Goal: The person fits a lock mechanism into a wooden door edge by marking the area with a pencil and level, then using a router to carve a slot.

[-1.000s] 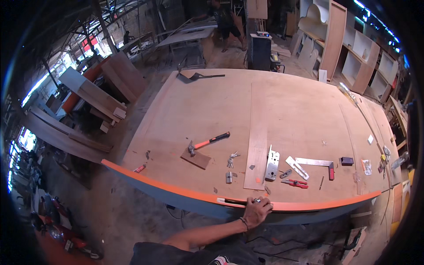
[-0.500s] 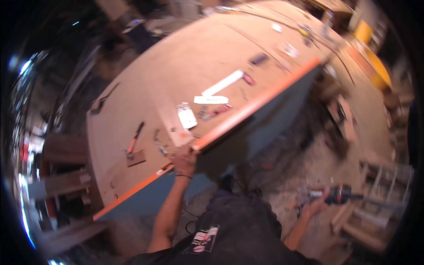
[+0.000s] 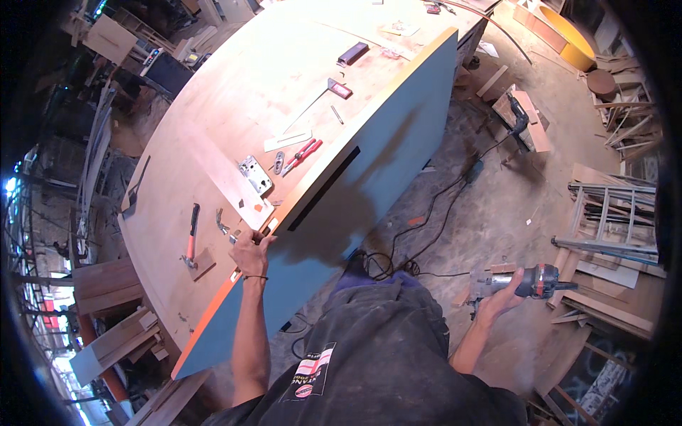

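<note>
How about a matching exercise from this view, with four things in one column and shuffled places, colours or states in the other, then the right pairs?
Things:
1. Hammer
2. Right hand
3. Lock case
4. Left hand

Descriptions:
A. Silvery, with holes
B. Orange-and-dark handle
C. At the orange edge of the blue panel
D. Holding a power tool

Right pairs: 1-B, 2-D, 3-A, 4-C

The blue panel (image 3: 341, 220) looks smooth, the lock case (image 3: 256, 175) metallic.
</note>
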`<action>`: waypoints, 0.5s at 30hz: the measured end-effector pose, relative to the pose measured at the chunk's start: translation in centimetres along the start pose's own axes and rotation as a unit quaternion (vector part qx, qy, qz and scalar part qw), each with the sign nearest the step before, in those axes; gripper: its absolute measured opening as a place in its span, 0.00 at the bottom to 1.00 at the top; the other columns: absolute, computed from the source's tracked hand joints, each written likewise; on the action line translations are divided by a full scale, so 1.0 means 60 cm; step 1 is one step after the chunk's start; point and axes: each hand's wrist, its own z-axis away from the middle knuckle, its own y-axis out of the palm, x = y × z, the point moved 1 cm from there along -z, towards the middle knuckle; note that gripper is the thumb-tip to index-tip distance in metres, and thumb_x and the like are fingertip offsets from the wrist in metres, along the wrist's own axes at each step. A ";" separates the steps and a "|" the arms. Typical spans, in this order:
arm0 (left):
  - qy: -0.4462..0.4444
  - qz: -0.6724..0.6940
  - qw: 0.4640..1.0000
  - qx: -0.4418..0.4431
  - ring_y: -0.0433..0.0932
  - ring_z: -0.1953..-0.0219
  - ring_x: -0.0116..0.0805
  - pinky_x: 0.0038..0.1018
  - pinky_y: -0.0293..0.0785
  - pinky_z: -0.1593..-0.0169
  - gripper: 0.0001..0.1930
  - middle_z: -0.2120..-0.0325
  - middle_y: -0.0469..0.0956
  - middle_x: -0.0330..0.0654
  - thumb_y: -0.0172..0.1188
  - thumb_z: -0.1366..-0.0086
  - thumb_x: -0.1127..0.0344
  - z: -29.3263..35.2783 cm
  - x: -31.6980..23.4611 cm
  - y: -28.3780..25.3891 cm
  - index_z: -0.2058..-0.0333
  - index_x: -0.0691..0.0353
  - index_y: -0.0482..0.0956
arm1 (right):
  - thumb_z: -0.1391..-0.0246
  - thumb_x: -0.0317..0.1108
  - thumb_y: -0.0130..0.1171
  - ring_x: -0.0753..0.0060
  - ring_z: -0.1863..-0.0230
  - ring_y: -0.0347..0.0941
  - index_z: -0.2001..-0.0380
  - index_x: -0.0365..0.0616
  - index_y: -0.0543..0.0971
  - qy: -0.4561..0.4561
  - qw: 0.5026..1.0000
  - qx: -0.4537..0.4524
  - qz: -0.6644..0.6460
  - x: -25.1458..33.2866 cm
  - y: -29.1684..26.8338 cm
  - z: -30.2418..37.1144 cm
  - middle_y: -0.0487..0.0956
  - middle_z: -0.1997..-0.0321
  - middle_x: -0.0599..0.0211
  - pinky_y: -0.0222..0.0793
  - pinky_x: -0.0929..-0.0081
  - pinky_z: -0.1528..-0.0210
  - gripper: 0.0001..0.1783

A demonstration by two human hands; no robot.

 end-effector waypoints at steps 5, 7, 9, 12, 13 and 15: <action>0.025 -0.037 0.999 -0.012 0.84 0.70 0.37 0.36 0.76 0.62 0.17 0.73 0.85 0.38 0.84 0.49 0.57 0.013 0.022 -0.013 0.71 0.59 0.85 | 0.38 0.46 0.75 0.67 0.55 0.79 0.44 0.40 0.77 -0.005 1.000 -0.009 0.007 0.003 0.017 0.033 0.81 0.50 0.64 0.79 0.64 0.52 0.28; 0.026 -0.040 0.999 -0.005 0.83 0.67 0.41 0.40 0.70 0.57 0.18 0.72 0.84 0.40 0.82 0.48 0.53 0.009 0.022 -0.019 0.71 0.58 0.84 | 0.37 0.45 0.74 0.69 0.57 0.80 0.46 0.41 0.79 -0.013 1.000 0.002 -0.007 -0.017 0.015 0.023 0.82 0.52 0.66 0.79 0.66 0.53 0.25; 0.033 -0.039 0.999 0.010 0.83 0.66 0.44 0.42 0.68 0.56 0.19 0.73 0.83 0.41 0.81 0.47 0.51 0.001 0.017 -0.009 0.70 0.58 0.83 | 0.37 0.44 0.73 0.71 0.59 0.80 0.48 0.41 0.80 -0.004 1.000 0.023 -0.016 -0.034 0.008 0.017 0.82 0.54 0.67 0.78 0.67 0.55 0.22; 0.043 -0.034 0.998 0.037 0.83 0.69 0.46 0.43 0.72 0.62 0.20 0.75 0.83 0.43 0.81 0.47 0.52 -0.009 0.042 0.007 0.71 0.60 0.82 | 0.37 0.41 0.73 0.73 0.59 0.79 0.48 0.41 0.79 0.016 0.994 0.103 -0.030 -0.063 0.012 0.003 0.82 0.54 0.68 0.77 0.68 0.56 0.21; 0.041 -0.036 0.998 0.039 0.83 0.70 0.47 0.43 0.73 0.64 0.20 0.76 0.83 0.44 0.82 0.48 0.53 -0.006 0.048 0.002 0.71 0.61 0.82 | 0.37 0.39 0.73 0.73 0.57 0.79 0.46 0.41 0.78 -0.002 0.993 0.114 -0.039 -0.054 0.035 0.014 0.82 0.52 0.68 0.77 0.69 0.55 0.23; 0.041 -0.006 0.998 0.048 0.83 0.71 0.43 0.41 0.75 0.64 0.18 0.76 0.84 0.43 0.83 0.49 0.57 -0.005 0.065 -0.004 0.71 0.61 0.83 | 0.37 0.37 0.73 0.74 0.53 0.78 0.41 0.40 0.75 -0.045 0.992 0.099 -0.056 -0.021 0.088 0.056 0.81 0.49 0.67 0.76 0.69 0.53 0.26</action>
